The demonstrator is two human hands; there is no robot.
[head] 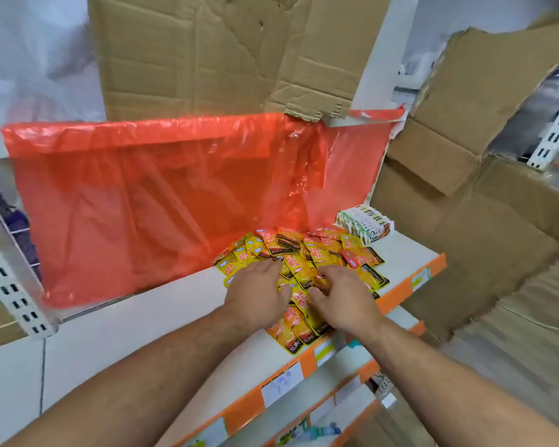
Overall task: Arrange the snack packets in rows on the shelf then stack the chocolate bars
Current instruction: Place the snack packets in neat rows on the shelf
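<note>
We see the snack packets lying in a loose heap on the right part of the shelf, not yet in rows; the heap runs from the shelf's near orange edge back to the foot of the orange plastic sheet, and the single packets in it point every way, so there is no shared long axis to work with. Both hands sit on the near half of the heap, palms down; the left hand covers its left flank and the right hand its right flank, with a narrow strip of packets showing between them. The bulk of the pile lies just beyond the fingertips, on the far side, and each hand is about as near to it as the other.

The left hand's fingers reach forward, fairly straight and close together, resting on the packets and gripping none that we can see; the right hand's fingers bend inward toward the left and dip into the pile, and we cannot tell whether they pinch a packet there. Both forearms come in low from the near side, angled toward each other.

The chocolate bars stand in a tight block at the far right of the shelf, just behind the heap, untouched; bare shelf lies to the left, where we judge the rows could go.
</note>
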